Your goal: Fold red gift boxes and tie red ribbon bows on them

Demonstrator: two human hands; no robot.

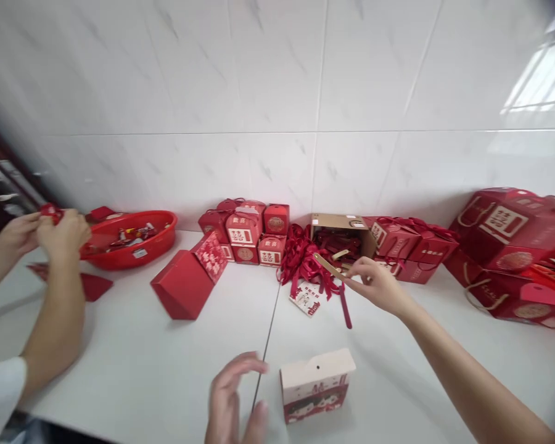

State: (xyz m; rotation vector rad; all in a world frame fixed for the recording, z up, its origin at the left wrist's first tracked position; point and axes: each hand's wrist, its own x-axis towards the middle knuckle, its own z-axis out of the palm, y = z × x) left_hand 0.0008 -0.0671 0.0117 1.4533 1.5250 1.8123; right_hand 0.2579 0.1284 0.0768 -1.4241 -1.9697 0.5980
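My right hand (370, 280) pinches one end of a flat gold strap (328, 266) and holds it in front of a cardboard box (342, 220). More dark red and gold straps lie in that box. My left hand (235, 394) is open at the near edge, thumb and fingers apart. Just right of it stands a small white and red printed gift box (317, 385) with a hole in its top flap. Below my right hand a dark red strap (346, 306) hangs down from a heap of red ribbons (301, 256). A printed card (308, 298) lies beside it.
At left, another person's hands (62, 231) hold something small and red by a red basin (136, 253) with sweets. A red folded box (187, 283) sits nearby. Red gift boxes stand stacked along the tiled wall (245, 228), and red boxes (509, 246) pile up at far right.
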